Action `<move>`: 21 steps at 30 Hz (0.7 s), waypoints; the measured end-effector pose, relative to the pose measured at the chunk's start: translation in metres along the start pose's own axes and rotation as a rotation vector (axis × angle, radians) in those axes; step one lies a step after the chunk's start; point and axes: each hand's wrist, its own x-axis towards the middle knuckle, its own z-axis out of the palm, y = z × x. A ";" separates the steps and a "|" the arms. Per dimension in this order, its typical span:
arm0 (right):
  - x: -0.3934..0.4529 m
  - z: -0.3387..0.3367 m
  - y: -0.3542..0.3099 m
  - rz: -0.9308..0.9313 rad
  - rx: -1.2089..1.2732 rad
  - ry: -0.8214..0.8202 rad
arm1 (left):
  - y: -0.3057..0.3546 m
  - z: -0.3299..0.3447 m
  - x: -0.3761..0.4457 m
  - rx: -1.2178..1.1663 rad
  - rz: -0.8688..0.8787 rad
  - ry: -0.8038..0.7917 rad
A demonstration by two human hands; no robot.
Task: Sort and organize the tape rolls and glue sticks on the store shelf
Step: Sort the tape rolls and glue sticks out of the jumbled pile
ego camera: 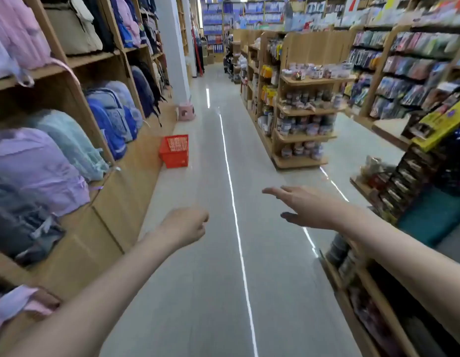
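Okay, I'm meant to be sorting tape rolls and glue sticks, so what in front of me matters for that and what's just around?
For the job:
left hand, closed in a loose fist, nothing visibly held
right hand, open and empty
tape rolls and glue sticks: none that I can make out in this blurred view

Just around:
red basket on the floor
backpacks on the left shelves
pink stool

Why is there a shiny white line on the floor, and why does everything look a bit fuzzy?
Head view: the line is ceiling light glaring off the glossy floor; blur smears the shelves and both hands, left and right; the wide lens bends the edges.
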 end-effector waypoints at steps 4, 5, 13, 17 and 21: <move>0.052 0.051 0.040 0.122 0.047 -0.199 | -0.003 0.037 0.049 0.004 0.076 -0.174; 0.070 0.057 0.056 0.157 0.068 -0.206 | -0.004 0.042 0.068 -0.015 0.102 -0.185; 0.270 0.087 0.154 0.469 0.761 0.154 | -0.053 0.062 0.271 -0.773 -0.312 -0.111; 0.376 0.070 0.180 0.385 0.789 -0.017 | -0.090 0.044 0.344 -0.777 -0.312 -0.119; 0.494 0.059 0.219 0.240 0.640 -0.062 | -0.167 0.050 0.428 -0.498 -0.266 -0.256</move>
